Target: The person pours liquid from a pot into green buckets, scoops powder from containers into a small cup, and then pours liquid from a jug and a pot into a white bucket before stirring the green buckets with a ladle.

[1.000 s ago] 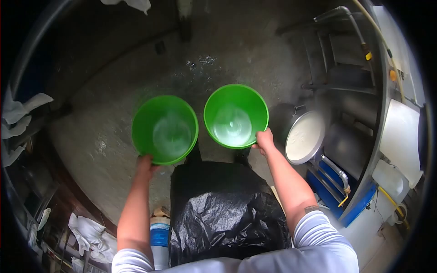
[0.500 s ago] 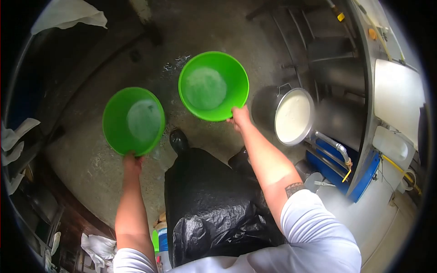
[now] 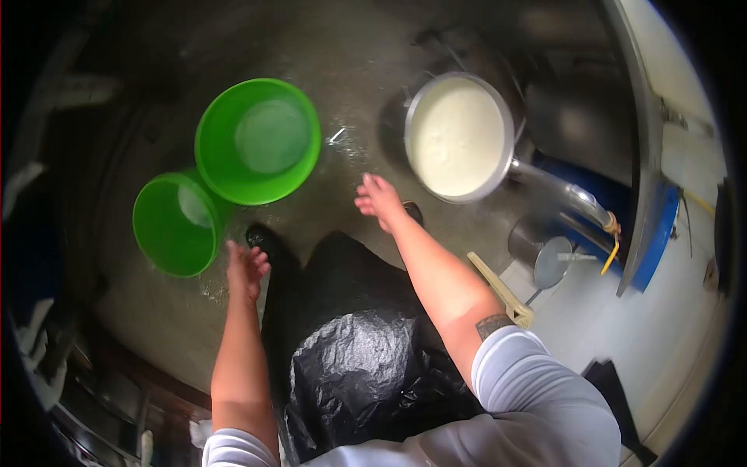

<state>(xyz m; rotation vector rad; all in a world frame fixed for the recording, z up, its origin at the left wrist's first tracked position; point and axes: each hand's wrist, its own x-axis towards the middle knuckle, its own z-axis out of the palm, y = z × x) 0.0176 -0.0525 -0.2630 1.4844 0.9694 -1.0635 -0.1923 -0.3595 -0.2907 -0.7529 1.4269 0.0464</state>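
Note:
Two green buckets stand on the floor side by side, each with some whitish residue or liquid at the bottom. My left hand [image 3: 247, 268] is apart from the nearer green bucket [image 3: 173, 233], just to its right, fingers loosely spread and nothing in them. The larger-looking green bucket [image 3: 222, 175] sits farther forward. My right hand [image 3: 378, 202] is in the air between that bucket and a big metal pot [image 3: 510, 128], its fingers extended and holding nothing. Pale creamy liquid [image 3: 459, 136] fills the pot close to its rim.
A metal pipe [image 3: 560, 191] with a yellow-handled valve [image 3: 611, 255] reaches toward the pot. Below it are a small metal container [image 3: 552, 261] and a cream-coloured long-handled object [image 3: 502, 292]. A metal counter edge [image 3: 642, 140] runs along the right. A black apron [image 3: 350, 350] covers my legs.
Both hands have let go of the green buckets, which now stand close together on the left. The view has shifted, bringing the pot nearer the middle.

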